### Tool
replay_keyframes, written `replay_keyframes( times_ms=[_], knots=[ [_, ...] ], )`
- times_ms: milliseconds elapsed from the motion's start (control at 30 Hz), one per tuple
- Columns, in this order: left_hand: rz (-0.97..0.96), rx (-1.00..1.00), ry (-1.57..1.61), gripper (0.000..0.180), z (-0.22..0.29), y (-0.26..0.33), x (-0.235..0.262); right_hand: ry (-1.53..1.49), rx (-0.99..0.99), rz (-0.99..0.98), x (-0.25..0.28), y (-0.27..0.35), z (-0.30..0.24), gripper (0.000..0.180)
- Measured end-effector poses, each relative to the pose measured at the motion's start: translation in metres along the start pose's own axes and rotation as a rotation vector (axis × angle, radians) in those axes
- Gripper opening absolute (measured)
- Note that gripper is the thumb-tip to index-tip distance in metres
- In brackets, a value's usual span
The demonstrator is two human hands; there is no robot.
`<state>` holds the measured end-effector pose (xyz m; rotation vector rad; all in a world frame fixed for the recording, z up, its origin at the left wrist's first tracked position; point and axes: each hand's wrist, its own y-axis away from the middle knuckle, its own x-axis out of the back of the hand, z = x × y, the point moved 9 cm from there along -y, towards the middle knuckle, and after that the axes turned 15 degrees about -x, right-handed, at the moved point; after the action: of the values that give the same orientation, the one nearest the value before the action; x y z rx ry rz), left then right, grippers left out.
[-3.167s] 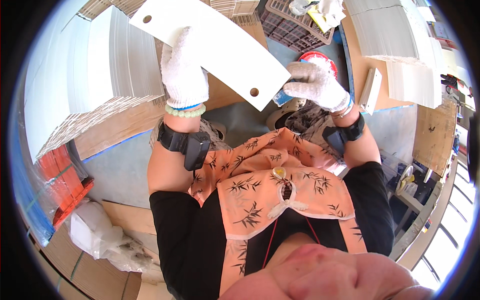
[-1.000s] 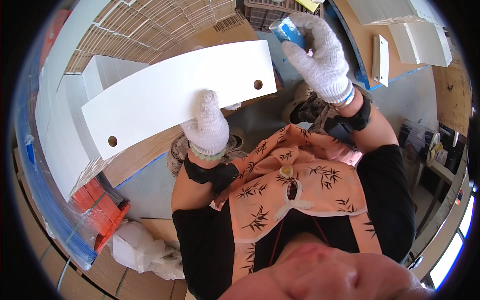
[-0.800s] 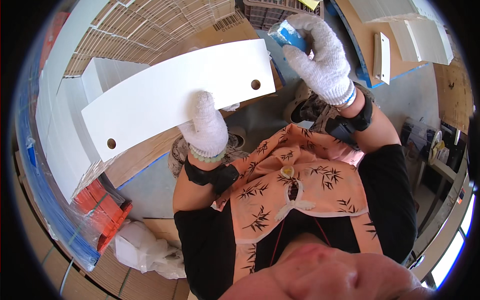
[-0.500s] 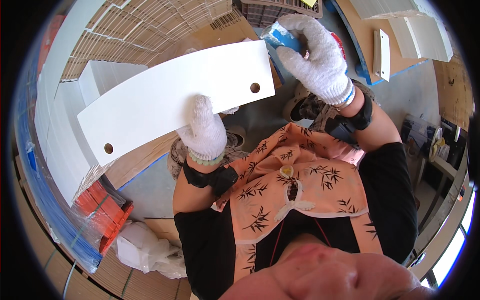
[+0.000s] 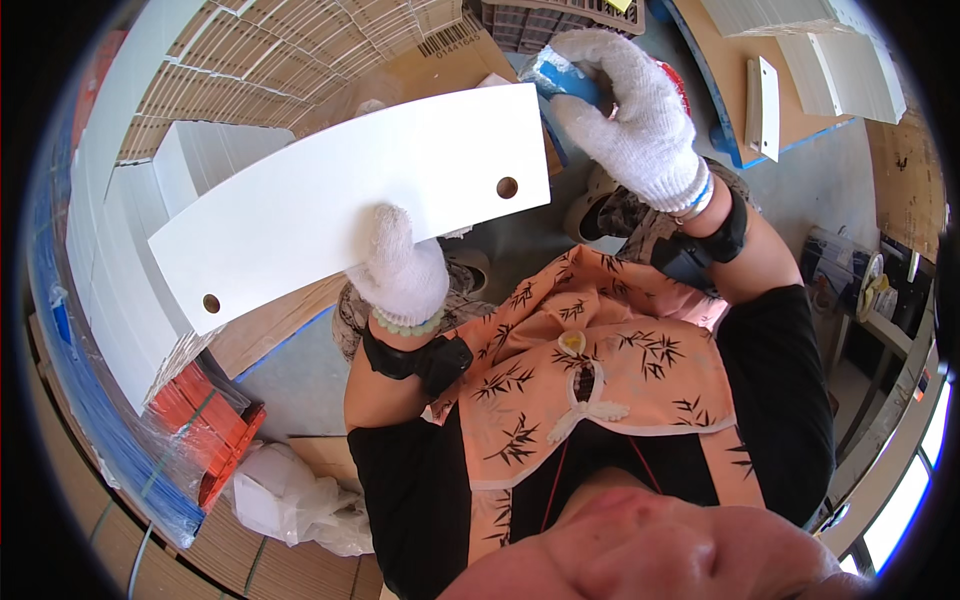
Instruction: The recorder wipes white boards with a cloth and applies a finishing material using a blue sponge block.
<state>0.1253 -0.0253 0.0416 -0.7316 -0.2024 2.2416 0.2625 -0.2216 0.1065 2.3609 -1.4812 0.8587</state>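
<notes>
Stacks of white boards fill the left side of this workshop, wrapped in clear film and sitting beside flattened brown cardboard that carries a small black-and-white barcode label near its top edge. An orange-red bundle bound with a green strap lies low on the left, with a crumpled white plastic bag just below it on the grey floor. Far off at the upper right a narrow white strip with small holes rests on a brown sheet edged in blue. The left hand, in a white knit glove, pinches the lower edge of a long curved white panel, its fingers closed on the board so that only the thumb side shows. The panel is held up in the air, tilted down to the left, with a round hole near each end. The right hand, gloved the same, has its fingers wrapped tight around a blue object just beside the panel's upper right corner; what that object is, I cannot tell.
</notes>
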Motion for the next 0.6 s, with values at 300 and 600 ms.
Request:
replay_keyframes(
  times_ms=[300, 600],
  knots=[
    [0.002, 0.102, 0.018, 0.074, 0.001, 0.002, 0.002, -0.065, -0.053, -0.077, 0.002, 0.003, -0.002, 0.038],
    [-0.031, 0.073, 0.101, 0.074, -0.003, -0.001, 0.002, -0.165, -0.197, -0.115, -0.006, -0.002, 0.017, 0.039]
  ],
)
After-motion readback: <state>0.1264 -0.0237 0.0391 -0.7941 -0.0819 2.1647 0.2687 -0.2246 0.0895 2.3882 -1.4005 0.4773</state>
